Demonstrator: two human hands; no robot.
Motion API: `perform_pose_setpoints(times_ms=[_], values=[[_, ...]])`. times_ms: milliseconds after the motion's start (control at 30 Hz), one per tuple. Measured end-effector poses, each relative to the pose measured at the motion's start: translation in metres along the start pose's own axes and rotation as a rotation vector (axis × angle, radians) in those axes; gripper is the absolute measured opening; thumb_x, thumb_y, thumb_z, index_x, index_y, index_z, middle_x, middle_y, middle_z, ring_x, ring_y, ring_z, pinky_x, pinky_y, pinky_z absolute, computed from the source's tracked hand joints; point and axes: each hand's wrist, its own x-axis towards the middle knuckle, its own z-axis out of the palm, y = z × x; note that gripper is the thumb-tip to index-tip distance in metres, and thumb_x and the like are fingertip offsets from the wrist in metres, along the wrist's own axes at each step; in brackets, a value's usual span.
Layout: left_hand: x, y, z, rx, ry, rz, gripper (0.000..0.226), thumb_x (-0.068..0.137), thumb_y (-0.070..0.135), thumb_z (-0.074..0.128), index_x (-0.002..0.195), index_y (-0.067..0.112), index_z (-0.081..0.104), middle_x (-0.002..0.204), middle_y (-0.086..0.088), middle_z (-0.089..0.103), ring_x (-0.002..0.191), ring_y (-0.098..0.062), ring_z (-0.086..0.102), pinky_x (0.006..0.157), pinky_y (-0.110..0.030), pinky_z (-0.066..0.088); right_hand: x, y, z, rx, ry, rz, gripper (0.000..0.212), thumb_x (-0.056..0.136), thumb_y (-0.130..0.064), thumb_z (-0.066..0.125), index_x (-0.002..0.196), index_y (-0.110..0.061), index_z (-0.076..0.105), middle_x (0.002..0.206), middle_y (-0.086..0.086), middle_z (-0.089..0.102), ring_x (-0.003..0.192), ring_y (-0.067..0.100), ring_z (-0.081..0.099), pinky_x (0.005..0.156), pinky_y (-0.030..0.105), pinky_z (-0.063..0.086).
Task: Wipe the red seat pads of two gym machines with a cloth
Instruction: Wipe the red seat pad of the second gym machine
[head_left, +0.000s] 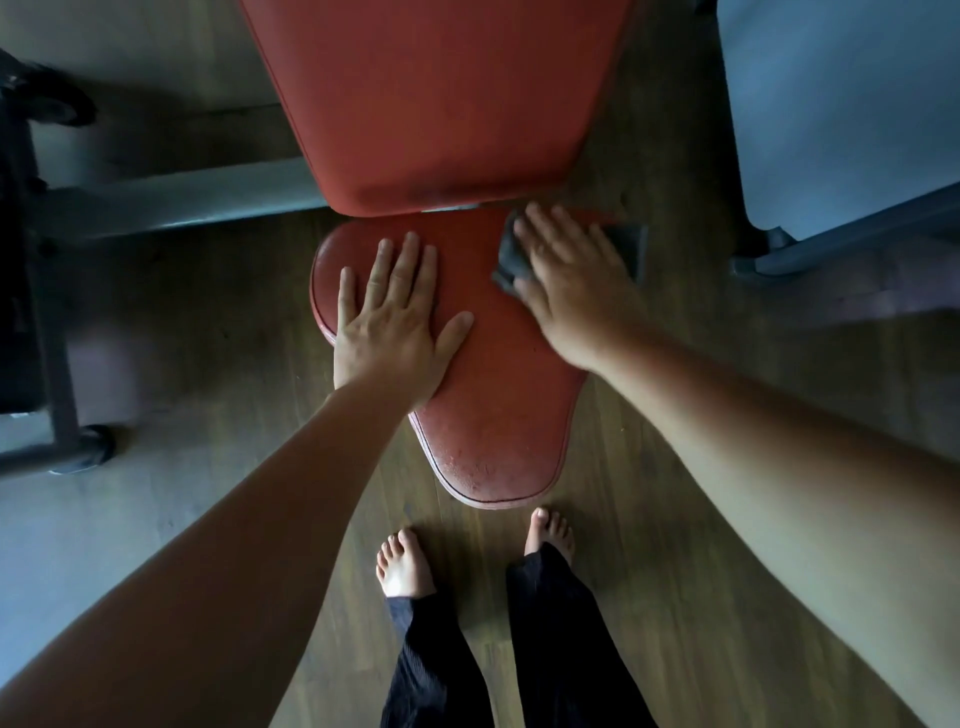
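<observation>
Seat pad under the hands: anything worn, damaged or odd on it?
The near, narrow end of the seat pad looks scuffed, with pale specks and worn patches in the red cover. The right hand presses the cloth at the far right corner; the left hand lies flat.

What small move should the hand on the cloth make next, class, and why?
Probably the right hand should drag the grey cloth toward the body, down the seat pad. The cloth sits flat at the pad's far right corner, the near end looks speckled and uncovered, and the left hand lies flat on the far left part, seemingly steadying it.
</observation>
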Motion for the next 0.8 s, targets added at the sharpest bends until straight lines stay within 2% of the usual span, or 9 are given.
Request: perform_pose_setpoints(times_ms=[100,167,267,367,467,567,733,800], values=[[-0.001,-0.001,0.0,0.007,-0.001,-0.003,0.083,0.098,0.074,0.012,0.166,0.026,0.004,0.174,0.006,-0.002,0.161,-0.017,-0.006,0.129,-0.052,0.0,0.024,0.004,-0.004,0.006,0.024,0.148,0.063,0.103,-0.045,0.028,0.159,-0.018,0.023,0.169,0.002,0.019,0.156,0.025,0.016,0.124,0.051,0.017],[-0.002,0.0,0.0,-0.003,0.005,0.0,0.082,0.099,0.073,0.014,0.166,0.026,0.005,0.174,0.006,-0.001,0.161,-0.018,-0.005,0.129,-0.052,0.0,-0.004,-0.015,0.002,0.006,0.044,0.185,0.063,0.103,-0.044,0.03,0.159,-0.017,0.024,0.169,0.003,0.017,0.156,0.026,0.014,0.125,0.051,0.015],[-0.002,0.0,0.001,-0.009,0.012,0.003,0.081,0.1,0.072,0.015,0.166,0.026,0.006,0.174,0.006,0.0,0.161,-0.018,-0.004,0.129,-0.052,0.0,-0.062,-0.029,0.013,0.027,0.018,0.08,0.062,0.102,-0.043,0.03,0.158,-0.016,0.027,0.168,0.003,0.019,0.156,0.026,0.016,0.124,0.05,0.015],[-0.001,0.0,0.0,-0.005,0.015,0.001,0.08,0.1,0.071,0.016,0.166,0.026,0.006,0.174,0.006,0.001,0.161,-0.018,-0.003,0.128,-0.053,0.001,-0.038,0.0,0.006,-0.011,-0.022,-0.01,0.062,0.102,-0.043,0.029,0.159,-0.017,0.026,0.168,0.002,0.021,0.155,0.024,0.019,0.124,0.049,0.019],[-0.001,0.0,0.0,-0.005,0.004,-0.002,0.079,0.101,0.071,0.014,0.166,0.027,0.004,0.174,0.007,-0.001,0.161,-0.017,-0.006,0.128,-0.052,-0.002,0.013,0.022,-0.004,-0.008,0.008,0.126,0.06,0.104,-0.041,0.029,0.159,-0.017,0.023,0.169,0.003,0.019,0.155,0.024,0.017,0.124,0.05,0.018],[-0.001,0.0,0.0,-0.013,0.006,0.002,0.079,0.101,0.07,0.014,0.166,0.027,0.005,0.174,0.006,-0.001,0.161,-0.018,-0.005,0.128,-0.052,-0.001,-0.004,-0.005,0.001,0.032,0.054,0.229,0.061,0.103,-0.04,0.031,0.159,-0.016,0.025,0.169,0.005,0.019,0.156,0.026,0.016,0.124,0.051,0.017],[-0.002,-0.001,0.0,-0.027,0.021,0.006,0.079,0.101,0.069,0.017,0.166,0.024,0.009,0.174,0.004,0.003,0.161,-0.019,-0.001,0.128,-0.054,0.001,-0.13,-0.081,0.016,0.126,-0.012,0.094,0.061,0.103,-0.041,0.029,0.158,-0.014,0.028,0.169,0.005,0.019,0.156,0.025,0.015,0.124,0.05,0.017],[-0.002,-0.001,0.001,-0.032,0.021,0.004,0.079,0.101,0.069,0.016,0.166,0.024,0.01,0.174,0.004,0.004,0.161,-0.02,-0.001,0.128,-0.054,0.002,-0.13,-0.075,0.015,0.121,-0.052,0.025,0.061,0.103,-0.041,0.03,0.158,-0.014,0.029,0.168,0.005,0.019,0.156,0.024,0.016,0.124,0.05,0.018]])
